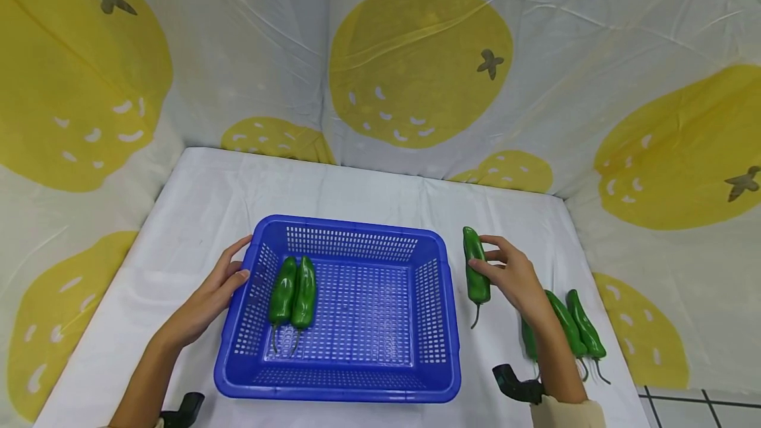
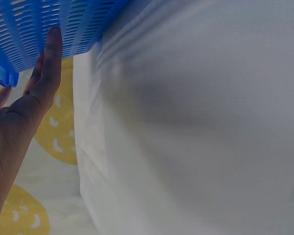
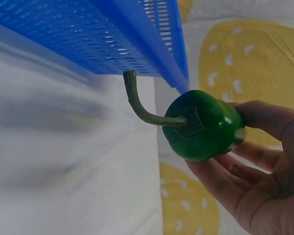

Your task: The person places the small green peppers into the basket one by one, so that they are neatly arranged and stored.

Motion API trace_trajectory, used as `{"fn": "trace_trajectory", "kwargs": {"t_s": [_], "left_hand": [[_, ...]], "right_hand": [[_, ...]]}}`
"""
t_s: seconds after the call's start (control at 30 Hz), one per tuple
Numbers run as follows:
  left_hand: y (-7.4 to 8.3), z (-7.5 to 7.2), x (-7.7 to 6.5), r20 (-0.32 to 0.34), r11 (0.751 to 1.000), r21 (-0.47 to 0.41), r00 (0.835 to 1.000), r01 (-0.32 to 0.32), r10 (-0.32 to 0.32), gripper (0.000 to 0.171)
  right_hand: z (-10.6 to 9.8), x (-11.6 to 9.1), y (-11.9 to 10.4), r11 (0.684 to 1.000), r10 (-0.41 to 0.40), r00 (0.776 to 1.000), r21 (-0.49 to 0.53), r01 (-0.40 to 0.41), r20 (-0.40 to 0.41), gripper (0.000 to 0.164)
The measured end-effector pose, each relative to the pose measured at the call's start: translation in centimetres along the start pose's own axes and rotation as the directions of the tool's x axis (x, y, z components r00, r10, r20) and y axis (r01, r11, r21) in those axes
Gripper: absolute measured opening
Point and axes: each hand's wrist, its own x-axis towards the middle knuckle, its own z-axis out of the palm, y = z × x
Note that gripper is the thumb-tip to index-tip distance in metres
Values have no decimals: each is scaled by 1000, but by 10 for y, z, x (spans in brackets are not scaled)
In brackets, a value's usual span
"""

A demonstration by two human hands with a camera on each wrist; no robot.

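A blue plastic basket (image 1: 335,392) with slotted walls stands on the white cloth. Two green peppers (image 1: 294,292) lie side by side at the left of its floor, stems toward me. My left hand (image 1: 208,292) touches the basket's left side with fairly straight fingers; in the left wrist view they lie along the outer wall (image 2: 78,29). To the right of the basket, my right hand (image 1: 511,276) pinches another green pepper (image 1: 475,269) between thumb and fingers. Its curved stem (image 3: 147,115) points toward the camera in the right wrist view.
More green peppers (image 1: 585,325) lie on the cloth at the right, partly behind my right forearm. A hanging cloth (image 1: 380,170) with yellow fruit prints encloses the table's back and sides. Floor tiles (image 1: 684,408) show at the lower right.
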Motion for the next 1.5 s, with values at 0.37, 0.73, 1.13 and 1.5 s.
{"fn": "trace_trajectory", "kwargs": {"t_s": [0.37,0.73,1.13,1.5], "left_hand": [[1,0,-1,-6,1000,5,1000,-2,2,63],[-1,0,0,0,1000,-11,1000,-1,1,62],[-1,0,0,3,1000,-11,1000,-3,3,62],[-1,-1,2,12,1000,-17,1000,-2,3,61]], "right_hand": [[24,16,-24,993,-66,996,101,61,51,59],[50,27,-50,982,-123,988,156,108,93,54],[79,32,-67,967,-164,974,220,128,154,55],[107,30,-83,959,-176,965,254,124,194,52]]}}
